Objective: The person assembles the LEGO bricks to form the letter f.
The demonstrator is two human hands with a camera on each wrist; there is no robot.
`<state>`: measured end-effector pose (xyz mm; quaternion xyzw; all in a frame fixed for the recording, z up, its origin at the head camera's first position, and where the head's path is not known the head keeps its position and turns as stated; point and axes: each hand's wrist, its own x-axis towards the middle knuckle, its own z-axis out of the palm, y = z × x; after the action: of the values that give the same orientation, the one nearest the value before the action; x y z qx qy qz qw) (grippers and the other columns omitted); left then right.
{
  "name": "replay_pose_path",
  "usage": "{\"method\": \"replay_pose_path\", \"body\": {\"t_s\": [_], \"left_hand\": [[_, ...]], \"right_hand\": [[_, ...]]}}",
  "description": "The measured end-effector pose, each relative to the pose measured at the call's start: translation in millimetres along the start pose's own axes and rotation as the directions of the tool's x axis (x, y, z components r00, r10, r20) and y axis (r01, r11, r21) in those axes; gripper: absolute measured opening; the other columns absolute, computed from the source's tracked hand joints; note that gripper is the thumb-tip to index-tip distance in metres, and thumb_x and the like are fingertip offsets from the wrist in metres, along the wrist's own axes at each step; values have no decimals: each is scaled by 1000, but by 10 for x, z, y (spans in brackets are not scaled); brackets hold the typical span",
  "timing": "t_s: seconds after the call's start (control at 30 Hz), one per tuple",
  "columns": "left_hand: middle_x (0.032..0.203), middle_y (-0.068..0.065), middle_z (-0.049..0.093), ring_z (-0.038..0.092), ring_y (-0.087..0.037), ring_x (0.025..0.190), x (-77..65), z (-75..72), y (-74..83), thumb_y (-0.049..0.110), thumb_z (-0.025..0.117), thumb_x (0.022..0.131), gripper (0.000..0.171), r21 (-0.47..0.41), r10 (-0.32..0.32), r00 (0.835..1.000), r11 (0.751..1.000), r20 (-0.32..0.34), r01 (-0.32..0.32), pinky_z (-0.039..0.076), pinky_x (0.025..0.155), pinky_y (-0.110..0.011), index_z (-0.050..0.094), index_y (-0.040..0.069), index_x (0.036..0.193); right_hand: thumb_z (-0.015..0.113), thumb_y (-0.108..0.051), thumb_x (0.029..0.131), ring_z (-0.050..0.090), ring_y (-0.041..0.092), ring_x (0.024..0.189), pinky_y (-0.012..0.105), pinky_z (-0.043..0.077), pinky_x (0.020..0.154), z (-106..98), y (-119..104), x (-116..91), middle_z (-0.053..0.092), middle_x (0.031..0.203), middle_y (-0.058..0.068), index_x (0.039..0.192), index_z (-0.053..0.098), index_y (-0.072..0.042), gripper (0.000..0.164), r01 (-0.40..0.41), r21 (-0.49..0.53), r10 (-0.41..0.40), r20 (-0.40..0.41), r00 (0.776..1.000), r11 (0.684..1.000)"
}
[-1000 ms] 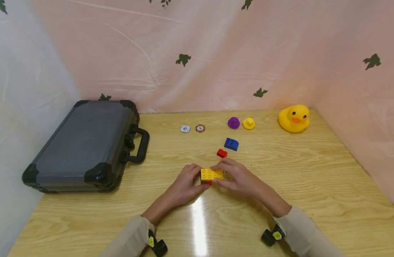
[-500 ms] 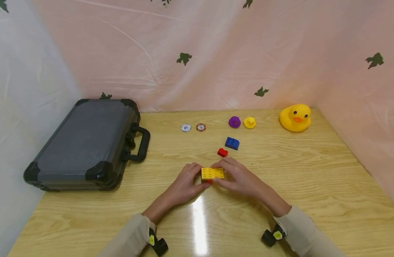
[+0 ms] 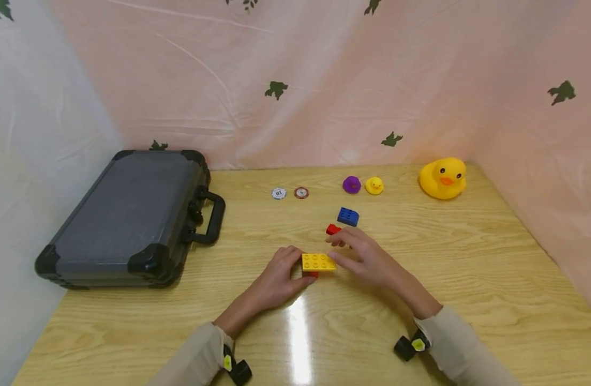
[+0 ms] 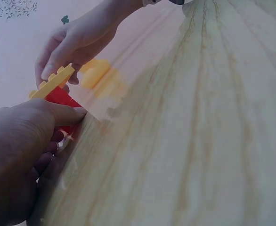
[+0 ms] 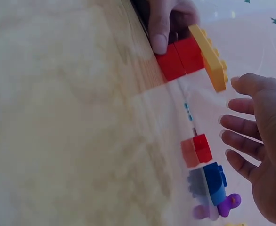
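Observation:
My left hand (image 3: pixel 277 279) pinches a stack of two red building bricks (image 5: pixel 178 59) standing on the table. A thin yellow studded brick (image 3: pixel 318 262) sits on top and overhangs the red stack to the right. My right hand (image 3: pixel 369 261) hovers just right of the yellow brick, fingers loosely bent and apart, holding nothing; in the right wrist view its thumb (image 5: pixel 246 84) is close to the yellow brick. Beyond its fingertips lies a small red brick (image 3: pixel 333 229), partly covered by the hand in the head view. A blue brick (image 3: pixel 348 216) with a rounded end lies behind that.
A grey case (image 3: pixel 126 214) with a black handle (image 3: pixel 213 219) occupies the left side. Toward the back are a white chip (image 3: pixel 278 193), a red-brown chip (image 3: pixel 301 193), a small purple duck (image 3: pixel 351 184), a small yellow duck (image 3: pixel 374 185) and a large yellow duck (image 3: pixel 442 178).
My right hand has let go of the yellow brick and moved slightly right and away from me, toward the small red brick. The left hand has stayed on the red stack.

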<state>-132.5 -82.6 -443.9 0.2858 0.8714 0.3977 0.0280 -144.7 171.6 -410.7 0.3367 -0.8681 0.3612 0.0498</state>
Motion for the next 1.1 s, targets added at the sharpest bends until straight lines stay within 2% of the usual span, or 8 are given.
{"method": "replay_pose_path", "body": {"t_s": [0.2,0.47,0.63,0.77,0.93,1.1], "left_hand": [[119,-5,62,51,-22,107,-4,0,1,25,80,93,39,11,-20,1000,1000,19,20,46,93,-41,65,5,122],[120,-4,63,52,-22,108,-19,14,-19,25,80,92,39,12,-15,1000,1000,10,15,46,93,-41,65,6,122],[119,-4,63,53,-22,107,-23,25,-36,24,81,92,38,8,14,1000,1000,-12,-14,47,93,-42,66,5,122],[118,-4,63,53,-21,107,-18,21,-34,24,81,92,38,5,18,1000,1000,-19,-17,46,93,-42,66,5,121],[118,-3,63,52,-21,106,-8,14,-22,25,80,92,37,7,20,1000,1000,-17,-20,46,93,-42,66,5,121],[118,-3,62,52,-21,107,-4,8,-15,25,80,93,37,3,13,1000,1000,-9,-13,46,93,-41,65,6,121]], "right_hand": [[72,-8,98,58,27,102,45,54,86,-52,184,56,65,113,9,118,68,-3,21,-30,-29,28,-63,998,999],[73,-7,97,56,31,107,49,51,91,-19,361,125,63,117,13,123,66,1,28,-74,-29,71,-78,994,997],[74,-10,97,51,30,109,48,47,93,36,393,157,60,119,13,128,64,2,35,-88,-70,82,-76,994,994],[74,-11,97,50,29,106,47,47,90,53,396,180,59,118,13,130,63,2,37,-93,-114,85,-69,994,989],[73,-12,97,49,30,107,48,46,92,63,411,195,59,119,13,132,63,1,39,-105,-145,99,-48,994,984],[71,-9,97,48,30,103,46,46,87,81,438,198,59,116,15,134,63,4,40,-88,-169,81,-50,995,982]]}}
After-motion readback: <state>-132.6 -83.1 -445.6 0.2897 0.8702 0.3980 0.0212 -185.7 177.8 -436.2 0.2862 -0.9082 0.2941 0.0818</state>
